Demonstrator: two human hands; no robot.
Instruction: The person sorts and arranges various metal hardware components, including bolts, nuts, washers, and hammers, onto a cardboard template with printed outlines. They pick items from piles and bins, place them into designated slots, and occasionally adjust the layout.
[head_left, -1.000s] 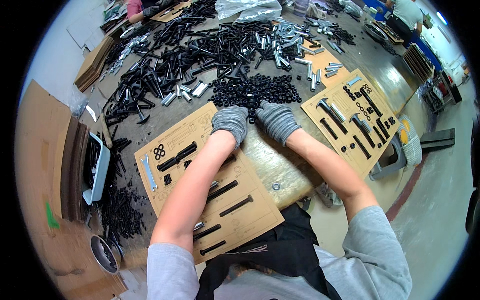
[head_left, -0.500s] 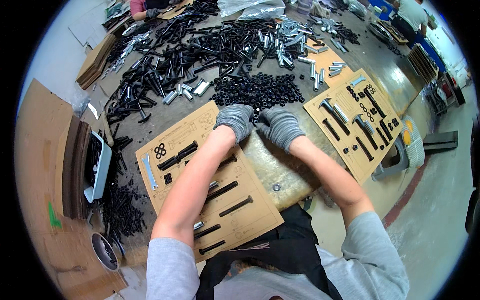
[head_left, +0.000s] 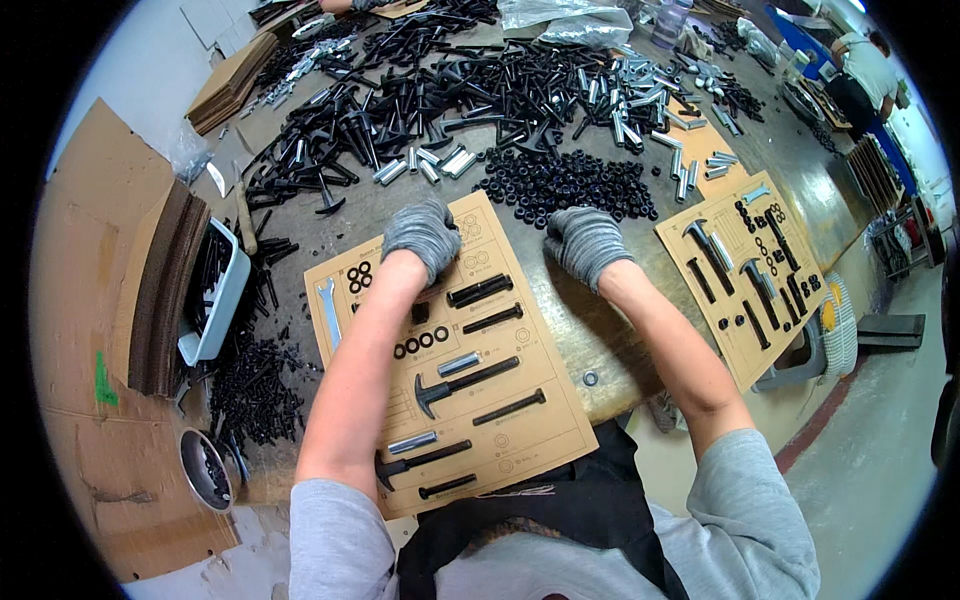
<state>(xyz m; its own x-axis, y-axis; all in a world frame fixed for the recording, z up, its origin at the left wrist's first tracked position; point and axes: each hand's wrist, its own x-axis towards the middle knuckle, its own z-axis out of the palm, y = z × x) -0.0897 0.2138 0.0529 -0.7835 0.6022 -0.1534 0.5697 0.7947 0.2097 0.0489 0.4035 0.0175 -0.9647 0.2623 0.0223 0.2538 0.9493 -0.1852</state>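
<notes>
- resting on the upper edge of the cardboard layout card (head_left: 500,400), the gloved left hand (head_left: 424,232) is curled, and i cannot tell what, if anything, it pinches.
- right hand (head_left: 585,240) has drifted apart from the left since a moment ago; it now sits curled just below the heap of black nuts (head_left: 565,185), probably gathering some.
- second filled card (head_left: 745,270) lies right of the right hand, tan, with printed outlines.
- grey bin (head_left: 222,300) sits on the counter (head_left: 600,340) left of the left hand.
</notes>
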